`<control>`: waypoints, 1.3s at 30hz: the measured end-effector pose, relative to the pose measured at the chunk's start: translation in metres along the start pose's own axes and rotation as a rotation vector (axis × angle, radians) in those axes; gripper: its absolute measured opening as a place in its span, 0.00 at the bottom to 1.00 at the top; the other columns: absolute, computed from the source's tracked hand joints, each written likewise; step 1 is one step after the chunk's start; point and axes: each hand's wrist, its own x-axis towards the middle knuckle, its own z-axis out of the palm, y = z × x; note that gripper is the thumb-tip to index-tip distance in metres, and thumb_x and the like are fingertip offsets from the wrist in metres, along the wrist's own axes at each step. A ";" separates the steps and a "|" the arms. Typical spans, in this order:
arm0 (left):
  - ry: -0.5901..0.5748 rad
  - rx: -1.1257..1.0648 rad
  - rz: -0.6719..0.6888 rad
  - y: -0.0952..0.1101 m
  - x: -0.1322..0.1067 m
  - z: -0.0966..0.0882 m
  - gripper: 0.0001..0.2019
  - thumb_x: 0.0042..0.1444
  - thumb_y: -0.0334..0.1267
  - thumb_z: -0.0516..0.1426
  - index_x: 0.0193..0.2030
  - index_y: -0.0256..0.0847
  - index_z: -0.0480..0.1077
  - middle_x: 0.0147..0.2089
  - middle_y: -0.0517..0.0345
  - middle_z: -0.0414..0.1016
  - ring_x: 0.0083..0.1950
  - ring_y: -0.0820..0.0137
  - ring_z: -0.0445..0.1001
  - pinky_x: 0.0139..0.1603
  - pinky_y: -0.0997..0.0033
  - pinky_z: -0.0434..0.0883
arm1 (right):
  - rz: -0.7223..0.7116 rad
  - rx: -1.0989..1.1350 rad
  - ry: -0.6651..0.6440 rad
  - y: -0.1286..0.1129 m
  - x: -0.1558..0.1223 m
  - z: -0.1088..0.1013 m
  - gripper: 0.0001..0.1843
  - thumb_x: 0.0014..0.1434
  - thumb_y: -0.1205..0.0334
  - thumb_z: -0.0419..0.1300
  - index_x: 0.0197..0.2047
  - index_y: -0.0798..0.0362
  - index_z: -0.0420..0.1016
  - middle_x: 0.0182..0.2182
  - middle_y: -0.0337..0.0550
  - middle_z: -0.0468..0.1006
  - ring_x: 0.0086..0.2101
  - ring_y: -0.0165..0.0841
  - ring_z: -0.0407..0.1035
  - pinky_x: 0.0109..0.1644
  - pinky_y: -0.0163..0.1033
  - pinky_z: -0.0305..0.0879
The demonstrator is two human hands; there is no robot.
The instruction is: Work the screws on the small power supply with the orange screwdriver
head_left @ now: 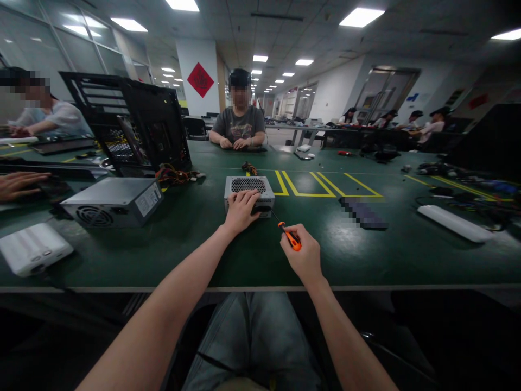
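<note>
A grey computer power supply [266, 187] with a perforated top sits in front of me on the green table. My left hand [242, 210] grips it from the near side, fingers over the top and thumb along the front. In my right hand [302, 252] is an orange and black screwdriver [293, 240], the fingers closed round its handle. Its thin shaft points up and left to the power supply's near right corner; whether the tip sits in a screw is too small to tell. A bundle of cables [249, 168] lies behind the power supply.
Left stand a second power supply [118, 201], a black computer case [134, 125] and a white box-like device [35, 247]; another person's hand [20, 186] is beside them. Right lie a dark blurred-out object [364, 213], a white bar [453, 222] and cables [464, 179]. A person [240, 122] sits opposite.
</note>
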 end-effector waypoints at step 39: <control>0.030 0.031 0.018 -0.003 0.000 0.004 0.24 0.51 0.41 0.55 0.55 0.44 0.59 0.59 0.53 0.62 0.58 0.60 0.58 0.54 0.57 0.52 | -0.045 0.056 -0.107 -0.002 0.002 -0.005 0.10 0.56 0.57 0.51 0.37 0.52 0.69 0.34 0.42 0.71 0.35 0.31 0.66 0.40 0.37 0.61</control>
